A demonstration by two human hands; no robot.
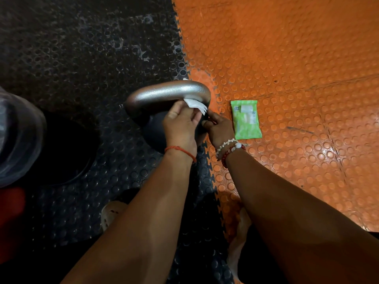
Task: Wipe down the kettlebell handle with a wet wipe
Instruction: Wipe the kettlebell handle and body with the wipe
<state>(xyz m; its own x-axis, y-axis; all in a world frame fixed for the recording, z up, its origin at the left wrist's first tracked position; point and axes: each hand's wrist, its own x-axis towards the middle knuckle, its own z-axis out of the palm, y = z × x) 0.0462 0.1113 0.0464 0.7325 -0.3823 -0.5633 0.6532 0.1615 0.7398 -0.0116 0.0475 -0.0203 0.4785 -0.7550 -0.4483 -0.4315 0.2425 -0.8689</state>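
Note:
A black kettlebell stands on the floor where the black and orange mats meet. Its silver handle arches over the top. My left hand pinches a white wet wipe against the underside of the handle near its right bend. My right hand rests against the kettlebell's right side, fingers curled on the body; much of the ball is hidden behind both hands.
A green wet wipe pack lies flat on the orange studded mat just right of my right hand. A dark round weight sits on the black mat at left. My feet in pale sandals show below.

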